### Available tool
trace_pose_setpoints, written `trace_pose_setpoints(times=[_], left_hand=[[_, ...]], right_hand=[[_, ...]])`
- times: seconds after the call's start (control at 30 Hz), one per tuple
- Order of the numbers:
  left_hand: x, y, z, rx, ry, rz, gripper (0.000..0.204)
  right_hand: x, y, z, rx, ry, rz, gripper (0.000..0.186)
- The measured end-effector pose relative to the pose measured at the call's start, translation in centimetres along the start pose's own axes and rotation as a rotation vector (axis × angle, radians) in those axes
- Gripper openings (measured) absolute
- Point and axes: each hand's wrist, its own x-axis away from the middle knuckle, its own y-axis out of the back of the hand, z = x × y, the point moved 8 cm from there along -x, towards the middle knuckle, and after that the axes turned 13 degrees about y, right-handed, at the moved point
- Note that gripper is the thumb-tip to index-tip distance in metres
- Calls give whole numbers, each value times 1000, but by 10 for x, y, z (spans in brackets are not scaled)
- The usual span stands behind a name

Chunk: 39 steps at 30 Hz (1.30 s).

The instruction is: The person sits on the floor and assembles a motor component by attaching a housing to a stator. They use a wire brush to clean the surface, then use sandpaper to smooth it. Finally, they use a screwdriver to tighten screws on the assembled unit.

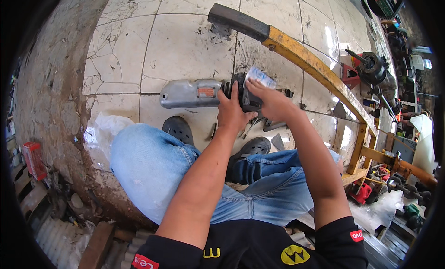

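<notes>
My left hand is wrapped round a dark, greasy metal part, thumb toward me and fingers pointing away. My right hand presses a white sheet with blue marks against the far right side of that part; its fingers partly hide the sheet. Left of the part, a silver metal cover with an orange label lies on the tiles. Whether it joins the dark part is hidden by my left hand. Below my hands lie slim metal tools and a small grey flat blade.
A yellow steel hoist arm with a dark end slants over the floor on the right. Behind it stands a dark round machine part. My shoes are close to the work. A plastic bag lies by my left knee.
</notes>
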Motion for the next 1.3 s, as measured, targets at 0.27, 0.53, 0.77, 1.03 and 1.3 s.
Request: trace_pose_setpoints(times=[0.27,0.53,0.77,1.03,1.3], left_hand=[[-1,0,-1,30,-8,2,121],[-2,2,2,11,-33,-1,120],[-2,-1,1,20,-48,-16,120],[-6,-2,5,14,-32,-28,116],[-4,-1,4,-12,-3,-11,117]], right_hand=[[-3,2,-9,10,-6,-42,80],[21,1,8,-93,40,11,76],[29,3,-16,-297,-124,-368,54],[18,-2,-5,-13,-27,-325,53],[2,12,-2,130,39,-150,52]])
